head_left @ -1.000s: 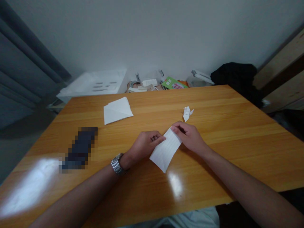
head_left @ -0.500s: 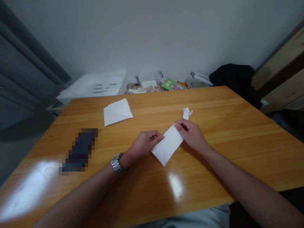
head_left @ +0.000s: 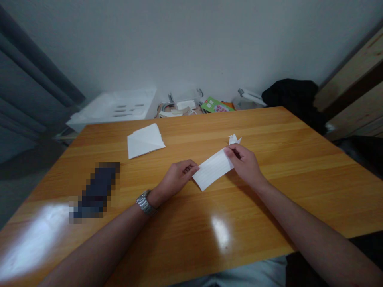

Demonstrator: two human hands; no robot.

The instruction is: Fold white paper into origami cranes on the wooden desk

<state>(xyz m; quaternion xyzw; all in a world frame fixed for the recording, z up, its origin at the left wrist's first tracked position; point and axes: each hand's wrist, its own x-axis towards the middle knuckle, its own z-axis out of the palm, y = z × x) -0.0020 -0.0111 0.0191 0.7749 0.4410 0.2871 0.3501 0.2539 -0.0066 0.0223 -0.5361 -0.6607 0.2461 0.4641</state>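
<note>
Between my hands is a white rectangular piece of paper (head_left: 213, 169) with faint lines across it, held tilted above the table. My left hand (head_left: 175, 178), below which a metal watch (head_left: 145, 202) circles the wrist, pinches the paper's left corner between thumb and fingers. At the opposite end, my right hand (head_left: 243, 163) grips the upper right edge, thumb on top and fingers behind. Just beyond the right hand lies a small folded white paper figure (head_left: 234, 139), its near part covered by that hand.
A stack of white paper sheets (head_left: 145, 141) lies at the back left of the wooden table (head_left: 167, 239). Nearer me on the left is a dark pixelated object (head_left: 97, 189). Behind the table's far edge are a white tray (head_left: 128, 101), a green booklet (head_left: 216, 105) and a black cloth-like heap (head_left: 291, 95).
The paper has turned to lie closer to horizontal, its lower corner rising. My left hand has shifted slightly left and up, and my right hand slightly right and up, both still on the paper.
</note>
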